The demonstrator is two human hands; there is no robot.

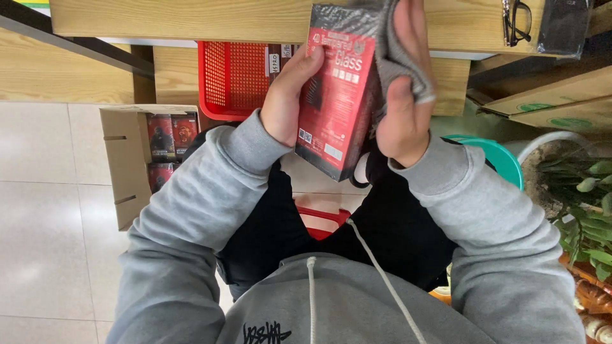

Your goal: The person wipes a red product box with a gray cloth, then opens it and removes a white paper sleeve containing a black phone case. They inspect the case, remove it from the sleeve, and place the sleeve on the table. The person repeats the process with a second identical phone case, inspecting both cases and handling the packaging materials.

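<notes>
Red flat package [336, 95] sits upright between both hands, long axis running twelve to six o'clock. Left hand [288, 99] grips its nine o'clock edge, fingers curled round it. Right hand [403, 83], touching at three o'clock, is closed on a grey cloth [396, 48] pressed against the package. Red basket [236, 79] lies beyond at eleven o'clock.
</notes>
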